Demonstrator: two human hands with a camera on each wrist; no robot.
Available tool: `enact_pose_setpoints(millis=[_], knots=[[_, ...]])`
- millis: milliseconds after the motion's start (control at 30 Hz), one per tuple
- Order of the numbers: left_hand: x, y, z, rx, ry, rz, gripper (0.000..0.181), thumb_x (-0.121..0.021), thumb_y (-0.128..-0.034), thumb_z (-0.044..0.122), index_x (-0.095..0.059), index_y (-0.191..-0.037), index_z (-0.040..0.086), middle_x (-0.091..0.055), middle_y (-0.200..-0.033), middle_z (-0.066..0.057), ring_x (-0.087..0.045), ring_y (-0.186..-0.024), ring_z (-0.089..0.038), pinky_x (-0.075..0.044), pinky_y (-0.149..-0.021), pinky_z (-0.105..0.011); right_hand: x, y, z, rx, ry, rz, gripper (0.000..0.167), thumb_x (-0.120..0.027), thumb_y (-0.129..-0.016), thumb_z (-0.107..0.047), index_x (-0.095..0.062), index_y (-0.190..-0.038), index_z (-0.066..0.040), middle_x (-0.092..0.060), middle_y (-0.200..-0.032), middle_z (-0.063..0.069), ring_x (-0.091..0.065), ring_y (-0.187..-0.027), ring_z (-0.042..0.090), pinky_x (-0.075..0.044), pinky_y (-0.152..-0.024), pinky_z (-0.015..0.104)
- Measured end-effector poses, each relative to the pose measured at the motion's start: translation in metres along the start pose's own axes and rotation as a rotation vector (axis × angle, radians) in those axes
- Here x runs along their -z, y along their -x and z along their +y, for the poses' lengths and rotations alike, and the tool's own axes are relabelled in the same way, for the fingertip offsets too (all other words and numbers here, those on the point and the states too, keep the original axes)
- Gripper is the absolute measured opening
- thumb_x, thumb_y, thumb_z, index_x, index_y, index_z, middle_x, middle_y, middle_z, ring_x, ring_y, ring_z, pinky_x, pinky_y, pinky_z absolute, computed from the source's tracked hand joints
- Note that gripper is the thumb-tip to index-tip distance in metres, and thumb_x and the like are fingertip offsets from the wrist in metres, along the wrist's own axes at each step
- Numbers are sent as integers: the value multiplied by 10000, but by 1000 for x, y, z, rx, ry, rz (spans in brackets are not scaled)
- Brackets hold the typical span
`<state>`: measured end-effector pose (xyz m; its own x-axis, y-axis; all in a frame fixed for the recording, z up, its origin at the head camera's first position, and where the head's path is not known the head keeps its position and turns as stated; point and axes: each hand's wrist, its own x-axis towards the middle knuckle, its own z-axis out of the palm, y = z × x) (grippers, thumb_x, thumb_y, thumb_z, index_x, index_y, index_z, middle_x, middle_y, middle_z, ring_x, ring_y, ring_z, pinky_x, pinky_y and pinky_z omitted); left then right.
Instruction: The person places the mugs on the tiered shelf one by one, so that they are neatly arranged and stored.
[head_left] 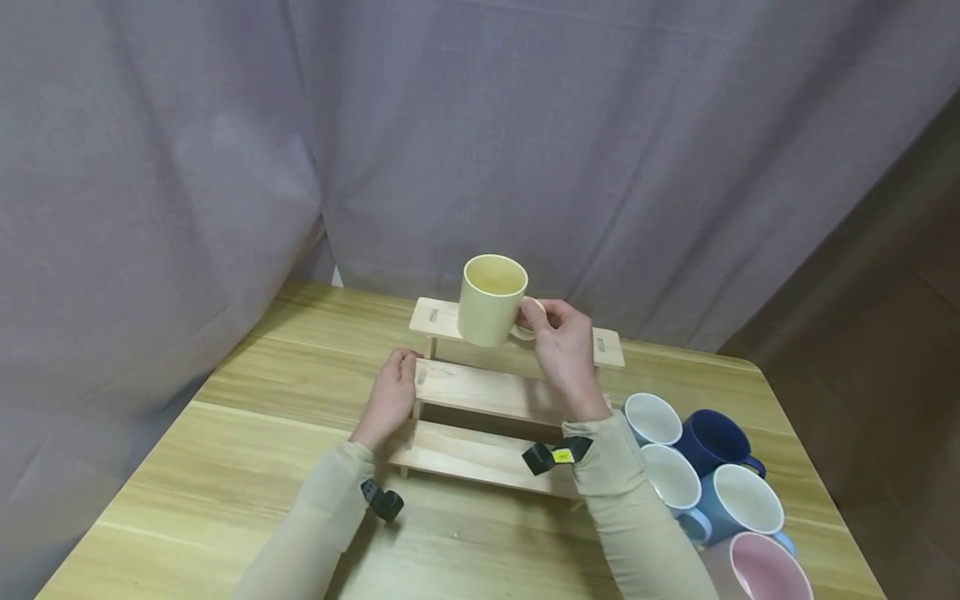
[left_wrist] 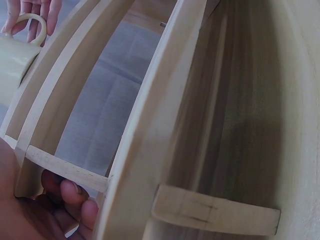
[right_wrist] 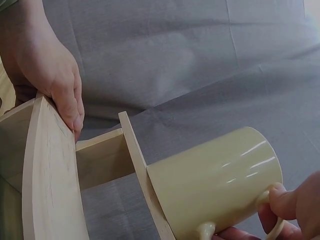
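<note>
A yellow mug (head_left: 487, 312) is upright at the top tier of a three-tier wooden rack (head_left: 480, 387), left of its middle. My right hand (head_left: 566, 350) pinches its handle between thumb and fingers. In the right wrist view the base of the mug (right_wrist: 220, 180) lies against the top board (right_wrist: 137, 160); whether its full weight rests there I cannot tell. My left hand (head_left: 390, 396) grips the rack's left end at the middle tier, and in the left wrist view its fingers (left_wrist: 75, 195) curl round the side frame.
Right of the rack several mugs stand close together on the wooden table (head_left: 247, 433): white-lined ones (head_left: 652, 419), a dark blue one (head_left: 716, 442) and a pink one (head_left: 765, 571). A grey curtain (head_left: 525, 150) hangs behind the table.
</note>
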<state>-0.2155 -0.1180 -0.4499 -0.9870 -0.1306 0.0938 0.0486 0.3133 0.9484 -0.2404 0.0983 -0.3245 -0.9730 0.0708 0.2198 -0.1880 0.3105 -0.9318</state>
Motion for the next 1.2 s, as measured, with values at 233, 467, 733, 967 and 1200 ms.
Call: enact_pose_setpoints(millis=[233, 467, 733, 967, 1200], knots=[[1, 0, 0, 1, -2, 0, 348, -301, -1075, 233, -522, -1212, 1, -461, -778, -82, -426, -610, -192, -409, -562, -344, -2, 0, 0, -14, -13, -6, 361, -634, -947, -324, -666, -1069, 14, -700, -1030, 176, -678, -972, 244, -479, -795, 261], [1, -1, -2, -7, -9, -1, 350, -296, -1075, 234, -525, -1206, 5, -465, -782, -84, -423, -604, -192, -409, -557, -343, -3, 0, 2, -21, -2, -16, 368, -631, -947, -354, -662, -1059, -5, -693, -1031, 164, -655, -973, 227, -474, -795, 276], [2, -1, -4, -8, -10, -7, 346, -292, -1076, 219, -524, -1209, 0, -452, -766, -77, -411, -574, -183, -407, -546, -344, -2, 1, 6, -6, 40, -45, 409, -596, -961, -404, -640, -1076, -14, -657, -1043, 166, -597, -939, 205, -514, -760, 306], [1, -3, -5, -15, -2, 2, 338, -303, -1074, 217, -529, -1200, -2, -446, -766, -74, -407, -594, -188, -402, -558, -345, 4, 6, 12, 35, 102, -33, 455, -568, -972, -427, -593, -1155, -12, -614, -1120, 137, -597, -1008, 262, -496, -852, 372], [1, -4, -6, -14, -9, 11, 329, -313, -1072, 212, -535, -1187, -2, -458, -778, -78, -417, -624, -195, -410, -579, -345, 19, 18, 20, 57, 152, -2, 422, -548, -989, -396, -565, -1189, -25, -569, -1218, 142, -555, -1095, 306, -448, -913, 427]])
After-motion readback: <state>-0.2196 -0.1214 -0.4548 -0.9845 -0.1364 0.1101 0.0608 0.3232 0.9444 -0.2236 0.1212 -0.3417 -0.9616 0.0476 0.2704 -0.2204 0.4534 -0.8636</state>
